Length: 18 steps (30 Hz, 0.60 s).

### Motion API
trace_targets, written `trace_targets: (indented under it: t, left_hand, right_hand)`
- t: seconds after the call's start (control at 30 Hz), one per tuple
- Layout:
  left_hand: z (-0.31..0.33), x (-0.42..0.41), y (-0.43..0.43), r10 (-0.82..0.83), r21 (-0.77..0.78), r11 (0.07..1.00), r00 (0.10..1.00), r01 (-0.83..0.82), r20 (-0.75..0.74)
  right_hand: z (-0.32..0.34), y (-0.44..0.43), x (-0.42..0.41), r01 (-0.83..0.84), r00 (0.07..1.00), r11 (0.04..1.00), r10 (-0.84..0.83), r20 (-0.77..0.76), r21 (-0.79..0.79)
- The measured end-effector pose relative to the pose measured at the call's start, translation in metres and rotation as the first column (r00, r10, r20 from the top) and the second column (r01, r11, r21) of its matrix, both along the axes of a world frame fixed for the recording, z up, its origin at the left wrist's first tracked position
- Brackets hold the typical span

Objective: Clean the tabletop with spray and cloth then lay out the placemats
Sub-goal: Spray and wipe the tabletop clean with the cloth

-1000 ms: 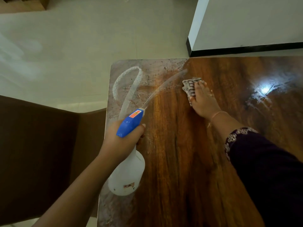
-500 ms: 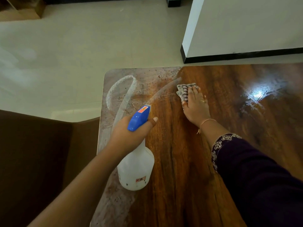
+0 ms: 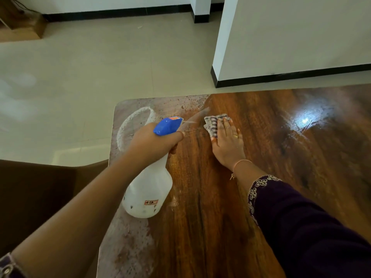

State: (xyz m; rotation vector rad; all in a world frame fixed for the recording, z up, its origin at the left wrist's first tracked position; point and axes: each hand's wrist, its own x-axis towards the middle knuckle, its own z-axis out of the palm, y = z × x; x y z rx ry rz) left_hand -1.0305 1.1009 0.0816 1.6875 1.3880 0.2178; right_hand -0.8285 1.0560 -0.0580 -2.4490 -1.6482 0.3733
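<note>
My left hand (image 3: 149, 144) grips the neck of a white spray bottle (image 3: 147, 194) with a blue trigger head (image 3: 167, 126), held above the table's left side, its nozzle aimed right toward the cloth. A thin mist leaves the nozzle. My right hand (image 3: 227, 141) lies flat on a striped cloth (image 3: 212, 124) and presses it to the glossy wooden tabletop (image 3: 210, 217). The table's left edge and far-left corner (image 3: 132, 121) are dull, with a whitish curved smear and dark specks. No placemats are in view.
A dark brown chair back (image 3: 36, 197) stands against the table's left edge. Beyond the table lie a pale tiled floor (image 3: 80, 77) and a white wall pillar with black skirting (image 3: 281, 47). A bright light glare (image 3: 305, 121) sits on the wet wood at right.
The spray bottle has tipped more upright and shifted right, its nozzle now close to the cloth. My right hand with the cloth has slid slightly back toward me.
</note>
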Motion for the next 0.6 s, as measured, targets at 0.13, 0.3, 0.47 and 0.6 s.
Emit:
trace_targets:
  t: [0.13, 0.3, 0.47, 0.6]
  left_hand:
    - [0.007, 0.003, 0.002, 0.125, 0.037, 0.992, 0.992, -0.125, -0.002]
    - [0.002, -0.001, 0.0, -0.012, 0.022, 1.0, 1.0, 0.012, -0.013]
    - [-0.006, -0.005, -0.011, 0.184, 0.122, 0.976, 0.983, -0.18, -0.023]
    - [-0.005, -0.013, -0.012, 0.218, 0.175, 0.958, 0.974, -0.227, 0.069]
  right_hand:
    - [0.0, 0.0, 0.0, 0.002, 1.0, 1.0, -0.002, 0.009, 0.002]
    - [0.001, 0.0, 0.0, -0.005, 1.0, 1.0, 0.005, 0.003, -0.006]
    - [0.002, 0.0, 0.0, -0.005, 1.0, 1.0, 0.005, -0.001, -0.011]
    - [0.002, 0.001, -0.001, 0.001, 1.0, 1.0, -0.001, -0.016, -0.011]
